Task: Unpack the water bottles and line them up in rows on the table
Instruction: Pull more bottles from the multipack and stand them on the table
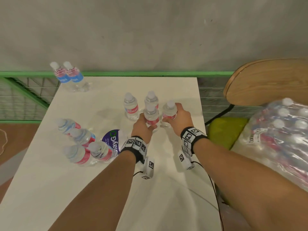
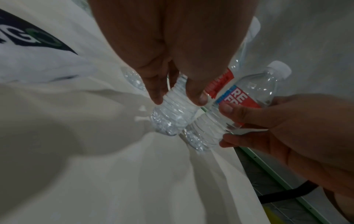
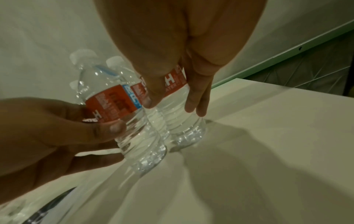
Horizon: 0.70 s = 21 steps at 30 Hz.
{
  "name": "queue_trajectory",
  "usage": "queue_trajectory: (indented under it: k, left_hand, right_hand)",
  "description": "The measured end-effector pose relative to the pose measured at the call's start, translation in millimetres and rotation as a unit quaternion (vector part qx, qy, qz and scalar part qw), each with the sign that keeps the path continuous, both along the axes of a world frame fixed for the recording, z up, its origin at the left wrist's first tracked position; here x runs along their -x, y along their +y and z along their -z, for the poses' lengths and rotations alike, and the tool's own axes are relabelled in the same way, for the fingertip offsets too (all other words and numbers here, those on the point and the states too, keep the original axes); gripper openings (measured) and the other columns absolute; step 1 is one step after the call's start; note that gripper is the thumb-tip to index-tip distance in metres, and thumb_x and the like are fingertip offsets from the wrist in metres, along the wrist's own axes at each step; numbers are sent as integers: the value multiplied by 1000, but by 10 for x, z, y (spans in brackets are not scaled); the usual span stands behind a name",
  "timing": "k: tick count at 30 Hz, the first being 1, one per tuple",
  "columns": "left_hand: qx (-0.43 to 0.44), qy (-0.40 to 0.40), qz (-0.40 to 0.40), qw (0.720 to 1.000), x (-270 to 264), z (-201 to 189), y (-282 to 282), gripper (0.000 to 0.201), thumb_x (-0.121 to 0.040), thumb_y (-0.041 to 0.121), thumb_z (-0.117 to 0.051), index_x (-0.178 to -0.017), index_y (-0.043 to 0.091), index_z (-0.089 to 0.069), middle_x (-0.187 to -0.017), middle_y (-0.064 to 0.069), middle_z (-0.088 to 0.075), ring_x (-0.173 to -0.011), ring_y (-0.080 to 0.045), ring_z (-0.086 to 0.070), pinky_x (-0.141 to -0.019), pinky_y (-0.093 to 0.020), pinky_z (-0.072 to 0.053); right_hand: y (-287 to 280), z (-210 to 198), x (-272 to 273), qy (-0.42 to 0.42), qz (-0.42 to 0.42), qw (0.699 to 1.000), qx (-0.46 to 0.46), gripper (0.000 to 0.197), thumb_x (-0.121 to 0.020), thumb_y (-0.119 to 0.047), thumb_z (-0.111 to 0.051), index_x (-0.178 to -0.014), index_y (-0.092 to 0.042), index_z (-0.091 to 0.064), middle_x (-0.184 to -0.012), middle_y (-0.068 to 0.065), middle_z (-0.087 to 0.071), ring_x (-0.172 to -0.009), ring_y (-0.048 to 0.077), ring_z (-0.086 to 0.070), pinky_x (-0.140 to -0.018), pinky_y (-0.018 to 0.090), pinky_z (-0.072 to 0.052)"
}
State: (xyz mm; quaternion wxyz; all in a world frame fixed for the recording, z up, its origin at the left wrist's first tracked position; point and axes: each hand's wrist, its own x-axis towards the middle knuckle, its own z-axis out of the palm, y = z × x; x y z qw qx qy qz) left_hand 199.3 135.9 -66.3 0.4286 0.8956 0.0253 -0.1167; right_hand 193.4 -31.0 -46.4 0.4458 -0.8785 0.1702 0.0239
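On the white table [image 1: 166, 189], my left hand [image 1: 146, 125] grips a clear, red-labelled water bottle [image 1: 151, 115] around its lower body. Beside it, my right hand [image 1: 173, 116] grips a second such bottle [image 1: 170, 110]. In the left wrist view, my left hand [image 2: 180, 100] pinches the ribbed bottle [image 2: 172, 119] between thumb and fingers, its base at the tabletop. In the right wrist view, my right hand [image 3: 171, 106] holds its bottle [image 3: 184, 128] at the label. Two more bottles [image 1: 131, 105] [image 1: 151, 98] stand just behind.
Two blue-labelled bottles [image 1: 68, 76] stand at the far left corner. Several red-labelled bottles [image 1: 81, 144] cluster at the left, next to a purple-printed wrapper [image 1: 113, 139]. A shrink-wrapped bottle pack [image 1: 280, 139] lies on a wooden chair [image 1: 266, 80] on the right. A green rail [image 1: 150, 73] runs behind.
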Motion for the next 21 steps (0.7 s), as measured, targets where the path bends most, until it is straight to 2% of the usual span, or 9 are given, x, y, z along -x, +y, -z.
queue_trajectory:
  k: [10, 12, 14, 15, 16, 17, 18, 19, 21]
  left_hand:
    - [19, 1, 0, 1000, -112, 1, -61, 49, -87, 16, -68, -131, 15, -46, -124, -5, -63, -117, -26, -59, -100, -37, -47]
    - [33, 5, 8, 999, -103, -7, -49, 57, -87, 16, -69, -137, 17, -41, -129, -2, -60, -120, -22, -57, -97, -29, -47]
    - [87, 20, 19, 996, -43, -3, 3, 75, -86, 12, -70, -147, 21, -27, -136, 4, -51, -120, -13, -51, -83, -9, -46]
    - [109, 26, 19, 993, 12, -8, 40, 86, -84, 12, -73, -150, 24, -19, -139, 7, -47, -121, -11, -48, -79, -5, -45]
    - [114, 28, 11, 993, 90, -1, 85, 94, -82, 15, -76, -152, 28, -14, -143, 7, -43, -125, -13, -46, -85, -11, -47]
    - [103, 21, -2, 994, 179, 10, 147, 99, -79, 20, -78, -152, 31, -12, -146, 7, -40, -129, -15, -45, -97, -23, -48]
    - [93, 11, -17, 995, 293, 11, 202, 96, -78, 24, -79, -150, 34, -16, -146, 7, -40, -130, -17, -44, -104, -36, -45]
    - [82, -3, -22, 996, 426, 15, 245, 88, -78, 28, -78, -147, 35, -24, -143, 9, -40, -129, -17, -43, -106, -43, -43]
    - [43, -65, 24, 997, 701, -33, 282, 62, -82, 30, -73, -135, 38, -41, -134, 15, -42, -122, -15, -40, -102, -44, -44]
  right_hand:
    - [38, 4, -167, 18, -1, 999, 29, 63, -70, -27, -82, -124, -16, -50, -104, 11, -68, -95, 31, -65, -83, 40, -56]
    - [18, -34, -163, 23, -4, 999, 28, 71, -68, -29, -85, -127, -17, -49, -110, 9, -67, -101, 31, -65, -86, 36, -54]
    - [-26, -112, -94, 28, 10, 1000, 3, 92, -63, -32, -89, -140, -19, -40, -127, 9, -61, -117, 28, -58, -95, 31, -46]
    - [-68, -154, -29, 30, 22, 999, -13, 104, -60, -35, -90, -146, -19, -33, -136, 9, -54, -124, 26, -53, -98, 29, -42]
    - [-124, -186, 78, 33, 33, 999, -23, 110, -59, -37, -91, -148, -20, -29, -142, 7, -49, -127, 24, -50, -99, 28, -40]
    - [-188, -201, 196, 37, 33, 998, -24, 107, -59, -40, -90, -147, -22, -32, -142, 5, -48, -125, 22, -52, -98, 26, -40]
    - [-275, -212, 345, 45, 24, 998, -26, 96, -60, -42, -89, -142, -25, -41, -137, 1, -53, -117, 19, -57, -94, 25, -43]
    - [-385, -223, 527, 56, 8, 998, -35, 79, -64, -41, -87, -133, -28, -50, -127, -2, -61, -103, 17, -63, -86, 24, -48]
    - [-616, -259, 968, 97, -34, 993, -57, 45, -75, -36, -80, -115, -31, -61, -102, -7, -69, -83, 12, -67, -73, 22, -52]
